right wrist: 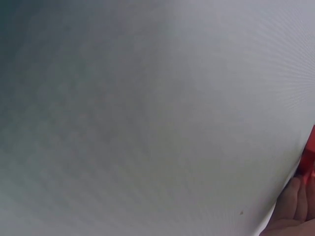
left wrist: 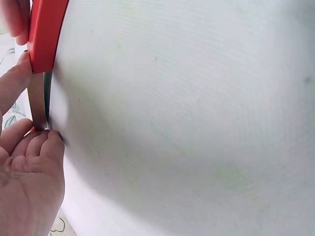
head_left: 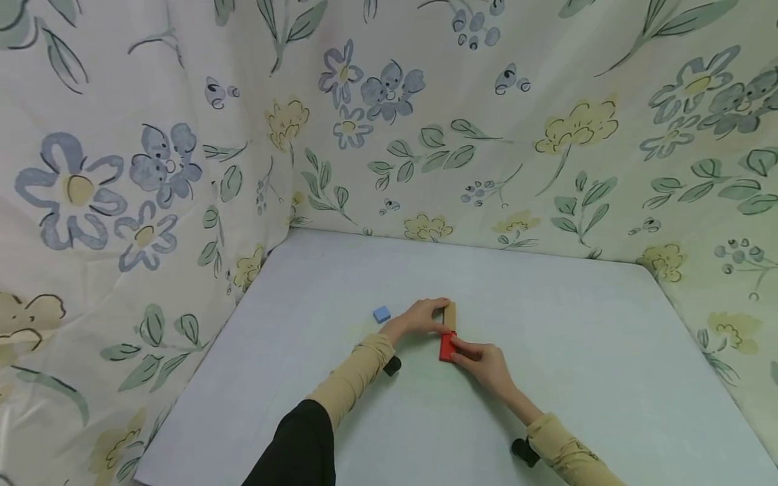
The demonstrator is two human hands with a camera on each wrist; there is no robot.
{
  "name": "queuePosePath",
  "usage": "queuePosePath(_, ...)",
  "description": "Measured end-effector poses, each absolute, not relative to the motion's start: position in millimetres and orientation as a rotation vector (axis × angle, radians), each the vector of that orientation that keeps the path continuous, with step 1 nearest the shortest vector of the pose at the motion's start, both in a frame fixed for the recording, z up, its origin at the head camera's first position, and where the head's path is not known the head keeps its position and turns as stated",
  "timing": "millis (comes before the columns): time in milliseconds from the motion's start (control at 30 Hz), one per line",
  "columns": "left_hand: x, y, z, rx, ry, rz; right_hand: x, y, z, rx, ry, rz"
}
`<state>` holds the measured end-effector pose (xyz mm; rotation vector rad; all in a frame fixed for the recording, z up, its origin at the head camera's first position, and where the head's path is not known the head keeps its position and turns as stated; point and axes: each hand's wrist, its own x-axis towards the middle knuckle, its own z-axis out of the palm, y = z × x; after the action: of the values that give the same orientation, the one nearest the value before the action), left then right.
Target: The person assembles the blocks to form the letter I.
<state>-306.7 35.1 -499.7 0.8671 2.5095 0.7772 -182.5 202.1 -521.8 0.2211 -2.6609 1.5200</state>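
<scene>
A red rectangular block (head_left: pixel 446 347) lies on the white table, end to end with a tan, flat-looking block (head_left: pixel 450 316). My right hand (head_left: pixel 488 366) grips the red block between thumb and fingers at its right side and near end. The left hand (head_left: pixel 423 315) spans the tan block, fingertips curled at its far end and thumb by the joint with the red block. In the left wrist view, the tan block (left wrist: pixel 37 101) shows a dark lower edge beneath the red one (left wrist: pixel 45 37). Only a corner of the red block (right wrist: pixel 309 147) enters the right wrist view.
A small blue block (head_left: pixel 381 314) sits on the table (head_left: pixel 577 324) just left of the left wrist. Black wrist devices, one below each forearm, hang close over the tabletop. Floral cloth (head_left: pixel 425 169) rises behind the table and along its sides.
</scene>
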Motion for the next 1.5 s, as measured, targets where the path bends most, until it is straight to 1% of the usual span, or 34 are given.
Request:
queuePosePath(100, -308, 34, -499, 0.861, 2.492, 0.765, -187, 206, -533, 0.236, -2.657, 1.515)
queuePosePath(1500, -312, 32, -499, 0.888, 2.431, 0.769, -188, 206, -534, 0.193, -2.664, 1.529)
